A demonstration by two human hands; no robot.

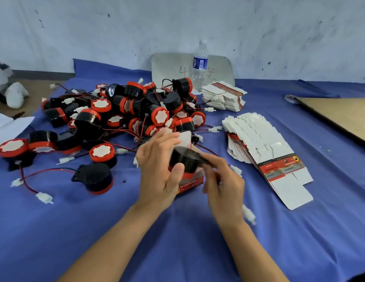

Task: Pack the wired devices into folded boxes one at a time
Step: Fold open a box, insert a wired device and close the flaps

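Note:
My left hand grips a red and white folded box from the left, thumb across its front. A black round wired device sits partly inside the box's open top. My right hand pinches the device's black tab from the right. The box's white top flap stands up behind the device. A white connector blurs below my right wrist; its wire is hidden.
A heap of black and red wired devices covers the blue cloth at the back left. Flat box blanks fan out on the right, with another stack behind. A water bottle stands at the back. A brown board lies far right.

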